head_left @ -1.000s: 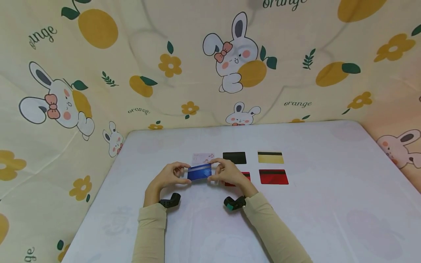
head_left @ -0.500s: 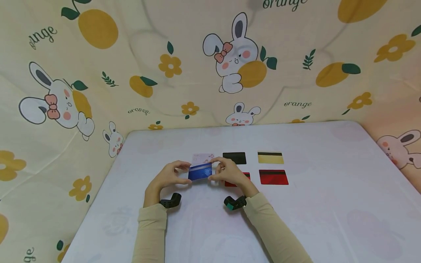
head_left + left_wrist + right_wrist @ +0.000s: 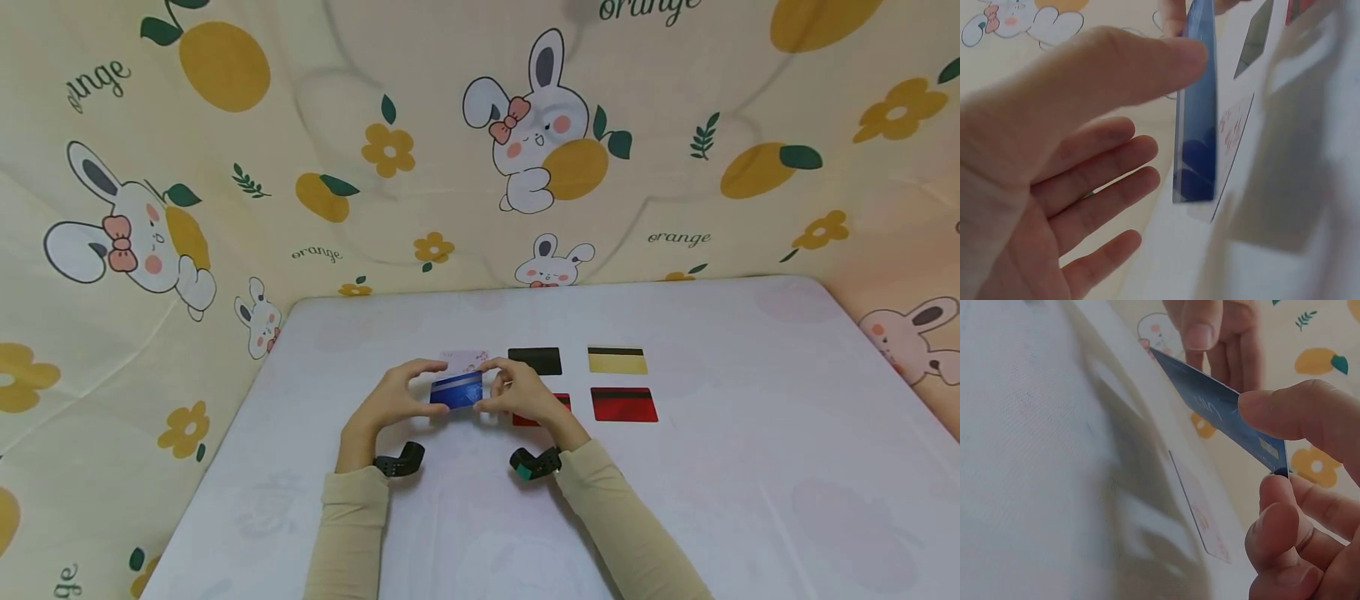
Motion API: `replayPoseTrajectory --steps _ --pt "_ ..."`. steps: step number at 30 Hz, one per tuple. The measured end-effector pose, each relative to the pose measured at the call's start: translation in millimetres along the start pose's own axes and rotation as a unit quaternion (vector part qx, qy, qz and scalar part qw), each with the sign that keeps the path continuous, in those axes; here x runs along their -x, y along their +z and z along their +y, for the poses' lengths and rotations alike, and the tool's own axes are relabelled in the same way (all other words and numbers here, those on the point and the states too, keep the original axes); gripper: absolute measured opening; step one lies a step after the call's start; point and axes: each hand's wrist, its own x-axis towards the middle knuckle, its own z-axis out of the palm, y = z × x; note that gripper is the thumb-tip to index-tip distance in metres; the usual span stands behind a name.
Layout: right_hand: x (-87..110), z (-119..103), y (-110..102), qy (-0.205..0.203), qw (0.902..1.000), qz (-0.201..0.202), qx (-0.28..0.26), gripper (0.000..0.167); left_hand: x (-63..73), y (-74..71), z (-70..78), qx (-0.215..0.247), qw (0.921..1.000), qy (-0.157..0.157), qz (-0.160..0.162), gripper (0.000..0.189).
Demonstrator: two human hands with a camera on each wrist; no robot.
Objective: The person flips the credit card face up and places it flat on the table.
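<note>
A blue bank card [image 3: 456, 390] with a silver stripe is held tilted above the table. My right hand [image 3: 527, 395] pinches its right end; in the right wrist view the thumb [image 3: 1272, 414] lies on the face that bears a chip. Around the card's left end spreads my left hand [image 3: 397, 397]. From the left wrist camera, its thumb [image 3: 1172, 59] overlaps the blue face, while the other fingers [image 3: 1116, 187] stretch out apart from the card. Just behind lies a pale pink floral card [image 3: 467, 358], partly hidden.
On the white tabletop [image 3: 720, 483] lie a black card [image 3: 535, 361], a gold card [image 3: 617, 361] and a red card [image 3: 624, 405]. A second red card [image 3: 561, 401] is mostly covered by the right hand. A patterned cloth [image 3: 450, 167] hangs behind the table.
My left hand has shifted right and its fingers have loosened from the card's left end. The right hand keeps its pinch, and the blue card stays nearly in place.
</note>
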Motion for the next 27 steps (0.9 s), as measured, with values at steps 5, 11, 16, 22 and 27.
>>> replayPoseTrajectory --steps 5,11,16,22,27 --pt "0.5 -2 1 -0.005 1.0000 0.005 0.006 0.058 -1.7 3.7 6.8 -0.013 0.9996 0.023 0.009 0.067" --pt "-0.5 -1 2 -0.004 0.9999 0.006 0.012 0.058 -4.0 8.3 11.4 -0.027 0.9993 0.027 -0.001 0.065" --pt "-0.4 -3 3 -0.010 0.9995 0.008 0.028 0.058 -5.7 11.0 15.0 -0.027 0.9991 0.031 -0.007 0.065" --pt "0.0 -5 4 -0.015 0.9988 0.012 0.044 0.057 -6.8 13.6 17.6 -0.022 0.9988 0.042 -0.013 0.064" --pt "0.9 -6 4 -0.017 0.9987 0.014 0.046 0.056 -6.8 15.0 19.2 -0.024 0.9984 0.049 -0.017 0.064"
